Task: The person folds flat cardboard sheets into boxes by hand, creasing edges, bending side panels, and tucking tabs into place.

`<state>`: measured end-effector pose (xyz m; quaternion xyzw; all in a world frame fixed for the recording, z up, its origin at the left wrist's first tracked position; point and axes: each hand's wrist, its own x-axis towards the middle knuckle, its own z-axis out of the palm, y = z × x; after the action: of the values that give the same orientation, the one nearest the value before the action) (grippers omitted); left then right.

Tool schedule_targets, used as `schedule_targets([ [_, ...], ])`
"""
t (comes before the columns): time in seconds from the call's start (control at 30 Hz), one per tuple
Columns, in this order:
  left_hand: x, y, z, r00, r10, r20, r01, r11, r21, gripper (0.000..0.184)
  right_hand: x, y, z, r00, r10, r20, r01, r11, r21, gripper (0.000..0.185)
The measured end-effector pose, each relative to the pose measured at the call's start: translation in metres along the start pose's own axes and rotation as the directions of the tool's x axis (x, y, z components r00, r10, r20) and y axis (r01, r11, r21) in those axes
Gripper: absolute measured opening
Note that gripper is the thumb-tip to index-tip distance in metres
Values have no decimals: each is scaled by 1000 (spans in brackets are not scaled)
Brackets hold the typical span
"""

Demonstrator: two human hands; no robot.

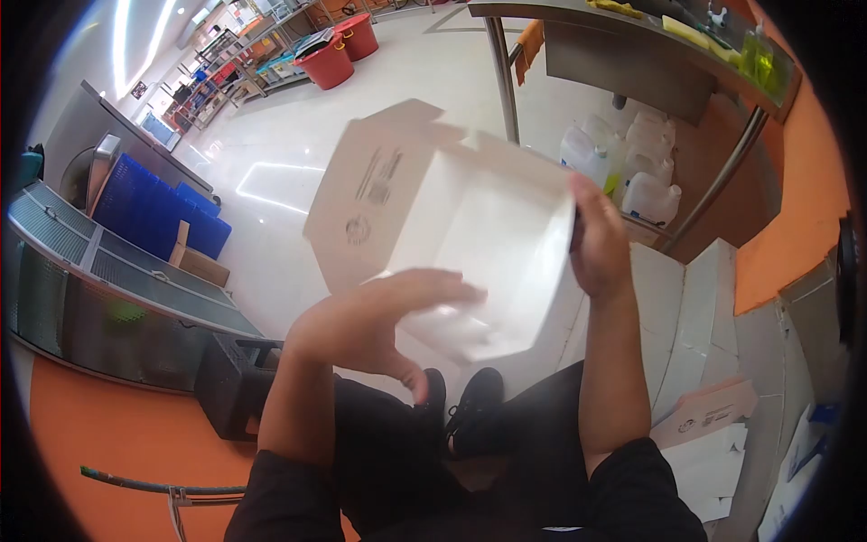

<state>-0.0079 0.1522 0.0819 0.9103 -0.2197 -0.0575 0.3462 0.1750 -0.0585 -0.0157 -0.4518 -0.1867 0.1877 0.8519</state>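
The glossy pale floor (280, 135) carries two red tubs (327, 70); a metal counter (542, 11) bears a green bottle (757, 61).

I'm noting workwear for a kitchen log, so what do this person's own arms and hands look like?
The left sleeve and right sleeve are plain black and look short, ending near the elbows. Below them, the left forearm and right forearm are bare. The left hand and right hand are ungloved, with no watch or bracelet showing. Blur hides finer detail.
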Motion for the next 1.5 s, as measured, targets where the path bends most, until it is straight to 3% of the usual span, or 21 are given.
schedule_targets([
  [0.03,1,1,5,996,-25,90,22,999,30,84,5,1,-14,998,49,-47,-44,995,94,47],
  [0.07,6,0,14,998,42,-44,-38,996,80,66,7,-1,-20,993,89,-72,-83,993,84,49],
  [0.13,4,-9,17,994,-57,-95,67,992,111,49,8,-2,-27,978,169,-121,-162,985,66,53],
  [0.17,4,-10,17,987,-106,-121,121,985,124,41,8,2,-27,983,57,-172,-93,973,-212,55],
  [0.2,9,-9,20,962,-40,-270,77,989,126,22,7,9,-24,980,-67,-189,-32,879,-476,57],
  [0.27,13,-12,22,926,-85,-369,131,986,100,19,-2,7,-2,906,-420,-53,181,498,-848,66],
  [0.33,16,-13,21,926,-108,-363,161,980,117,20,-19,-16,18,974,-187,127,220,660,-718,66],
  [0.4,16,-16,22,940,-127,-316,172,978,118,22,-28,-23,27,951,-53,305,236,762,-603,66],
  [0.43,16,-12,22,927,-219,-305,232,973,8,22,-30,-22,28,927,-32,373,253,788,-562,66],
  [0.5,16,-2,21,886,-390,-252,345,916,-206,23,-27,-19,27,940,25,340,156,856,-493,60],
  [0.57,16,-5,22,859,-408,-310,336,905,-261,25,-23,-18,21,954,87,286,29,925,-379,57],
  [0.67,13,-12,25,813,-426,-397,310,894,-325,30,-22,-21,23,985,65,162,-13,953,-304,52],
  [0.77,15,-12,28,765,-463,-447,287,867,-407,34,-24,-23,26,982,139,125,-97,950,-296,53],
  [0.87,17,-9,29,747,-488,-450,283,847,-450,34,-25,-28,21,968,155,199,-98,958,-269,47],
  [0.97,16,-12,29,748,-506,-428,276,825,-493,34,-24,-28,19,968,39,248,-12,994,-106,36],
  [1.07,15,-16,28,750,-535,-389,264,782,-565,32,-19,-13,10,923,-244,296,283,954,-95,27],
  [1.17,14,-22,26,757,-552,-350,260,745,-614,30,-21,-13,5,879,-265,397,321,943,-82,24],
  [1.27,15,-21,29,738,-567,-365,268,744,-612,29,-28,-17,8,891,-233,389,312,938,-151,23],
  [1.37,17,-19,34,716,-576,-394,316,771,-554,28,-26,-16,18,813,-367,451,552,733,-398,23],
  [1.5,18,-23,40,713,-609,-348,304,715,-629,27,-37,-22,45,888,-286,361,456,657,-600,32],
])
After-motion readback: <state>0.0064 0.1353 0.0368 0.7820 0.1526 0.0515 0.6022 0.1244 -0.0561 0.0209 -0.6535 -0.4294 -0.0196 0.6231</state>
